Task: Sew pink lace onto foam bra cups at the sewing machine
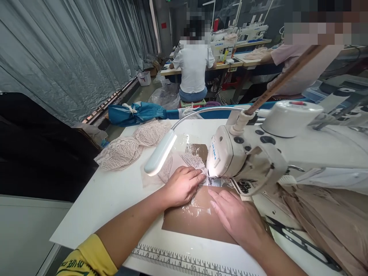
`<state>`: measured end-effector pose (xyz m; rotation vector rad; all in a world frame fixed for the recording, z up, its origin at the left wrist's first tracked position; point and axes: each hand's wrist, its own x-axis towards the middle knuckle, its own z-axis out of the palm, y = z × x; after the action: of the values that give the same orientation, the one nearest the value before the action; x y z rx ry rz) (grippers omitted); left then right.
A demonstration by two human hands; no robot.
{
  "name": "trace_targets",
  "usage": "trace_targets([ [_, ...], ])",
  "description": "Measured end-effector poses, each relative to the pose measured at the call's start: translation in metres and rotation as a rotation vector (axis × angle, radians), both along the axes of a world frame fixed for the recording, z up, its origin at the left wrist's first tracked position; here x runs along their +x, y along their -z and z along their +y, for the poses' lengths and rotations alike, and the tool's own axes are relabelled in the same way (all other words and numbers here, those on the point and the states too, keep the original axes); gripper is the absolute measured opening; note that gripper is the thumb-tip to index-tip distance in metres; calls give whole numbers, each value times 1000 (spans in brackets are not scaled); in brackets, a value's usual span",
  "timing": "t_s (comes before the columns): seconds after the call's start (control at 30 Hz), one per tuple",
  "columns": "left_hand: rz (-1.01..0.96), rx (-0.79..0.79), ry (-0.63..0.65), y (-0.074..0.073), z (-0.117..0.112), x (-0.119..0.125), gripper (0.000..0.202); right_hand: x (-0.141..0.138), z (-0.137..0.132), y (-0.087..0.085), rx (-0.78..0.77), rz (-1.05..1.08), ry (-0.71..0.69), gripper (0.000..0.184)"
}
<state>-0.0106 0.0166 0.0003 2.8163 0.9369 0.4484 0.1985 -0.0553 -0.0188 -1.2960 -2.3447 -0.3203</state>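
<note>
At the sewing machine (227, 153), my left hand (182, 186) presses a pale pink lace bra cup (194, 160) to the bed, fingers together and bent over its edge beside the presser foot (211, 181). My right hand (234, 211) lies flat with fingers stretched on the shiny brown sheet (192, 220), its fingertips just in front of the foot. Whether those fingertips touch any lace I cannot tell. Part of the cup is hidden behind my left hand and the lamp (161, 153).
More lace cups (120, 152) lie at the table's left edge. A printed ruler (184, 262) runs along the front. Black thread snips (301, 241) and brown fabric (330, 218) are at the right. Beyond the table, a person in white (194, 69) sits at another machine.
</note>
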Motion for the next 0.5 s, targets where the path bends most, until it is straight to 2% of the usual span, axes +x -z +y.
trace_targets([
  [0.2,-90,-20,-76,2,0,-2,33,0,2,-1,-138,43,-7,35],
  [0.3,-152,-94,-143,2,3,-6,25,4,-1,-11,-223,102,-29,33],
  [0.37,-172,-132,-159,-3,1,-12,21,13,-7,-20,-277,119,-45,32],
  [0.43,-165,-193,-96,-12,-8,-20,19,31,-16,-27,-307,100,-48,31],
  [0.5,-151,-330,66,-24,-24,-26,18,55,-26,-28,-275,54,-31,30],
])
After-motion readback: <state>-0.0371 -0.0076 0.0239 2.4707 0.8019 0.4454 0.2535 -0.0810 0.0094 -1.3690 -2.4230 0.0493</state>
